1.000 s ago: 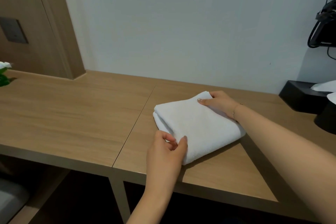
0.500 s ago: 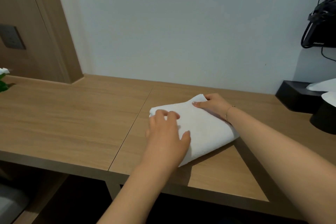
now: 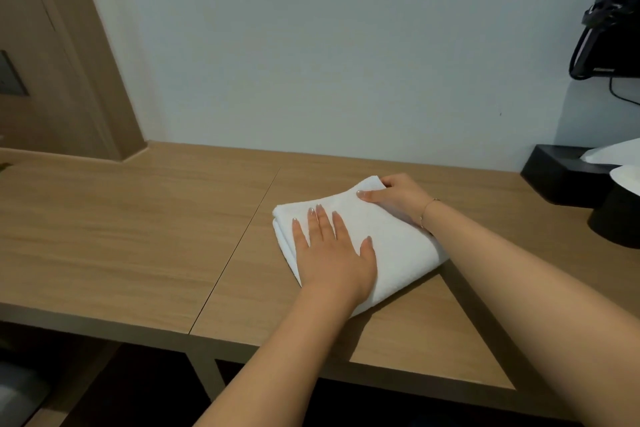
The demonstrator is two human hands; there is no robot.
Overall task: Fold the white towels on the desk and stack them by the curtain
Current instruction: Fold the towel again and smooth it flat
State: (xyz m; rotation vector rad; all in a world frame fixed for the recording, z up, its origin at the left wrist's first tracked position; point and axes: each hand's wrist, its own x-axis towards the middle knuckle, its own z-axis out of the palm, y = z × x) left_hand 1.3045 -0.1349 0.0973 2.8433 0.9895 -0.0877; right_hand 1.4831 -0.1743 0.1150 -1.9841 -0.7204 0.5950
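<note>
Folded white towel lies on wooden table; left hand pressed flat on it, fingers straight; right hand grips its far corner, fingers curled.

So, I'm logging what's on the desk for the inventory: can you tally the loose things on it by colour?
White: 1, the folded towel under both hands
Black: 2, the tissue box and a round black object at the right edge, cut off by the frame
Total: 3
</note>
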